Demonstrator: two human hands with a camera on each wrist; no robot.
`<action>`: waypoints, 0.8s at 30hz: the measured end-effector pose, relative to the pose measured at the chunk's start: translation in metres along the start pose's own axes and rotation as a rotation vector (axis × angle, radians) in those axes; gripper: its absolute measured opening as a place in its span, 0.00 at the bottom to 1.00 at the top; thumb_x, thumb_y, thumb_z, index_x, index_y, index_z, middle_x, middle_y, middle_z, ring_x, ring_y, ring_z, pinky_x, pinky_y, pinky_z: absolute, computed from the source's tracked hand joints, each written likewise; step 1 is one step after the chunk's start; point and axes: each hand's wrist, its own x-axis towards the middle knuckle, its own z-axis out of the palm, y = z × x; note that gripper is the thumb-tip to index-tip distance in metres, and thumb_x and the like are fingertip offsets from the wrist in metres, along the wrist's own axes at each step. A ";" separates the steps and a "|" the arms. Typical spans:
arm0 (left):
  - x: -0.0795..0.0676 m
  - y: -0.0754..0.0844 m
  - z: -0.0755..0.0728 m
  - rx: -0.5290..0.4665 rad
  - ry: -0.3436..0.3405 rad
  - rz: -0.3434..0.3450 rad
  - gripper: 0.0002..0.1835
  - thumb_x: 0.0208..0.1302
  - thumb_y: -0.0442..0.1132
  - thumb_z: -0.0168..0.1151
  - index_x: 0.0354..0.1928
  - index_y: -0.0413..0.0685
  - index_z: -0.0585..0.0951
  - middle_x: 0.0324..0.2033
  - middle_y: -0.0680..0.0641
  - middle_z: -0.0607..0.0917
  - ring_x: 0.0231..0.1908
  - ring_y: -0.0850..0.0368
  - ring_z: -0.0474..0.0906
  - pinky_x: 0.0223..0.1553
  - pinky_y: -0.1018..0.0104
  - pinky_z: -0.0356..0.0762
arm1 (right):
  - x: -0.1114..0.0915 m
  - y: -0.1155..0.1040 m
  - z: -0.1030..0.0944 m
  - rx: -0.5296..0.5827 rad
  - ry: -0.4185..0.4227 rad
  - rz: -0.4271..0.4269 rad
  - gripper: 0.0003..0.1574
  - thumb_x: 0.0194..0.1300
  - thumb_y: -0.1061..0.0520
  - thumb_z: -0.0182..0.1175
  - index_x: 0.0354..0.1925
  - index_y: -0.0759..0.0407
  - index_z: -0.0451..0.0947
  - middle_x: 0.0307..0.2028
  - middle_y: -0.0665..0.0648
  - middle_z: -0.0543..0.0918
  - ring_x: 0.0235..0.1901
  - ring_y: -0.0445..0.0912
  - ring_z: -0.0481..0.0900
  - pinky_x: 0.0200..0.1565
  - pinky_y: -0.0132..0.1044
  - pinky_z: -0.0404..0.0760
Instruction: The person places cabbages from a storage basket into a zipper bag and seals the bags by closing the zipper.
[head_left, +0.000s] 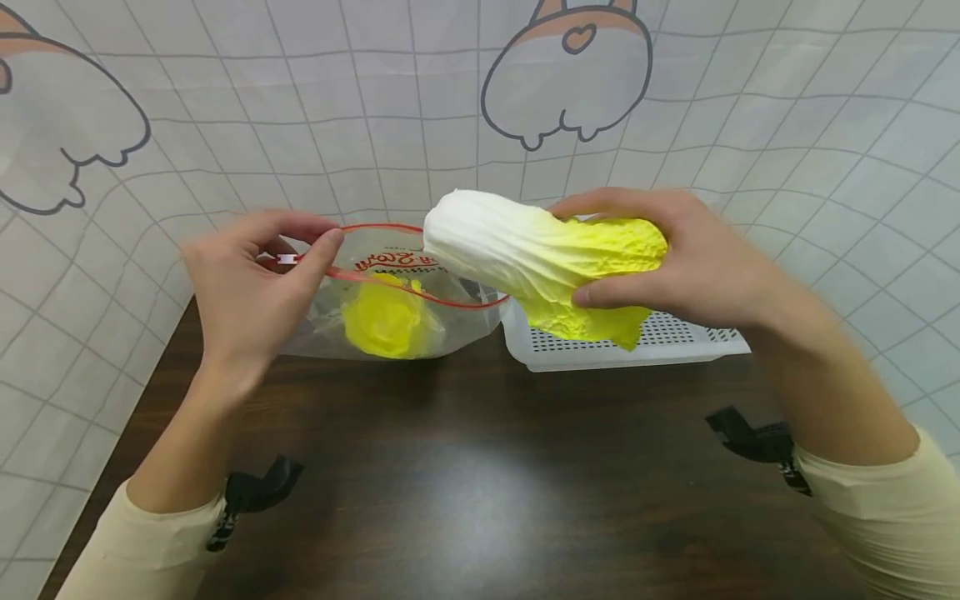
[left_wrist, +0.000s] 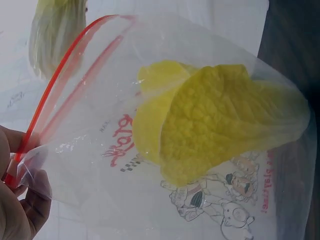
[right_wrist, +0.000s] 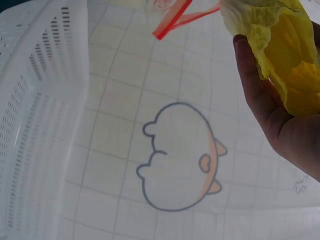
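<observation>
Yellow-and-white cabbage (head_left: 525,250) is held in the grip of the right hand (head_left: 686,258), its white end near the open mouth of a clear bag (head_left: 318,329), its leaves over a white basket (head_left: 615,361). The bag's red rim (head_left: 465,306) is pinched by the left hand (head_left: 251,287); another yellow cabbage (left_wrist: 210,120) is contained inside.

Bright overhead, dim wrists

The head view is bright; hazy glare on the dark brown wood-grain tabletop (head_left: 480,508) points to light from above. The yellow-and-white leafy cabbage (head_left: 536,254) nearly washes out at its white end. Toward the edges, lines on the white grid-printed wall sheet (head_left: 360,137) bow. Both wrist views are greyer — in the left, small glints dot the clear plastic bag with a red seal (left_wrist: 90,170), and the cabbage beyond it looks soft.
</observation>
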 end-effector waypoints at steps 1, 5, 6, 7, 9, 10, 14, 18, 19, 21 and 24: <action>-0.002 0.001 0.001 -0.006 -0.007 0.005 0.07 0.63 0.43 0.74 0.35 0.47 0.93 0.31 0.48 0.91 0.22 0.65 0.73 0.28 0.78 0.73 | 0.001 -0.001 0.003 -0.016 -0.014 -0.002 0.37 0.58 0.55 0.78 0.64 0.35 0.81 0.47 0.50 0.86 0.39 0.51 0.80 0.35 0.38 0.83; -0.007 0.005 0.004 -0.013 -0.026 0.015 0.07 0.64 0.43 0.74 0.35 0.48 0.93 0.31 0.49 0.91 0.24 0.65 0.73 0.30 0.78 0.74 | 0.001 -0.004 0.013 -0.072 -0.066 0.025 0.36 0.57 0.50 0.79 0.62 0.28 0.81 0.48 0.45 0.87 0.41 0.46 0.79 0.39 0.38 0.82; -0.008 0.006 0.004 -0.015 -0.026 0.022 0.06 0.64 0.42 0.74 0.35 0.48 0.93 0.31 0.49 0.91 0.24 0.65 0.73 0.30 0.79 0.74 | 0.001 -0.005 0.015 -0.089 -0.073 0.045 0.35 0.57 0.48 0.79 0.61 0.26 0.81 0.47 0.44 0.87 0.41 0.45 0.79 0.40 0.39 0.82; -0.009 0.007 0.005 -0.021 -0.027 0.026 0.05 0.63 0.42 0.74 0.35 0.48 0.93 0.30 0.49 0.91 0.24 0.65 0.73 0.30 0.79 0.74 | 0.001 -0.006 0.017 -0.119 -0.075 0.063 0.34 0.57 0.47 0.79 0.60 0.25 0.81 0.47 0.43 0.87 0.41 0.45 0.79 0.40 0.40 0.82; -0.012 0.010 0.006 -0.030 -0.034 0.037 0.04 0.62 0.40 0.75 0.34 0.48 0.93 0.29 0.50 0.91 0.23 0.65 0.72 0.29 0.80 0.74 | 0.000 -0.008 0.021 -0.185 -0.066 0.080 0.33 0.57 0.45 0.79 0.60 0.27 0.81 0.47 0.43 0.87 0.41 0.45 0.79 0.40 0.42 0.81; -0.013 0.011 0.006 -0.035 -0.040 0.044 0.03 0.62 0.39 0.75 0.34 0.48 0.93 0.29 0.50 0.90 0.23 0.65 0.72 0.29 0.80 0.74 | 0.000 -0.010 0.024 -0.222 -0.055 0.087 0.33 0.57 0.45 0.78 0.60 0.28 0.81 0.47 0.43 0.87 0.41 0.45 0.79 0.40 0.43 0.81; -0.020 0.016 0.008 -0.042 -0.076 0.086 0.02 0.61 0.37 0.75 0.34 0.48 0.93 0.29 0.51 0.90 0.22 0.65 0.72 0.29 0.82 0.74 | -0.004 -0.017 0.032 -0.357 -0.016 0.096 0.30 0.58 0.44 0.77 0.59 0.34 0.82 0.45 0.46 0.87 0.38 0.46 0.79 0.37 0.42 0.79; -0.025 0.022 0.009 -0.039 -0.108 0.135 0.03 0.62 0.37 0.76 0.37 0.48 0.93 0.31 0.52 0.91 0.25 0.64 0.73 0.31 0.83 0.76 | -0.005 -0.023 0.040 -0.407 0.005 0.097 0.27 0.60 0.42 0.74 0.57 0.40 0.83 0.41 0.49 0.88 0.34 0.46 0.79 0.34 0.40 0.79; -0.026 0.023 0.010 -0.042 -0.115 0.146 0.03 0.62 0.37 0.76 0.37 0.48 0.93 0.32 0.52 0.91 0.25 0.64 0.74 0.31 0.83 0.76 | -0.005 -0.024 0.043 -0.412 0.010 0.094 0.26 0.61 0.42 0.73 0.57 0.42 0.83 0.41 0.49 0.88 0.33 0.46 0.79 0.33 0.40 0.78; -0.027 0.025 0.010 -0.048 -0.127 0.161 0.04 0.62 0.36 0.76 0.38 0.48 0.93 0.32 0.52 0.91 0.26 0.65 0.74 0.31 0.83 0.76 | -0.005 -0.024 0.048 -0.414 0.026 0.086 0.26 0.61 0.43 0.72 0.57 0.45 0.84 0.40 0.50 0.89 0.31 0.46 0.79 0.33 0.39 0.79; -0.029 0.025 0.011 -0.048 -0.149 0.183 0.03 0.62 0.36 0.76 0.38 0.48 0.92 0.31 0.52 0.90 0.26 0.65 0.74 0.31 0.82 0.76 | -0.004 -0.023 0.057 -0.424 0.045 0.048 0.27 0.61 0.46 0.72 0.58 0.49 0.83 0.41 0.51 0.89 0.30 0.45 0.81 0.34 0.39 0.83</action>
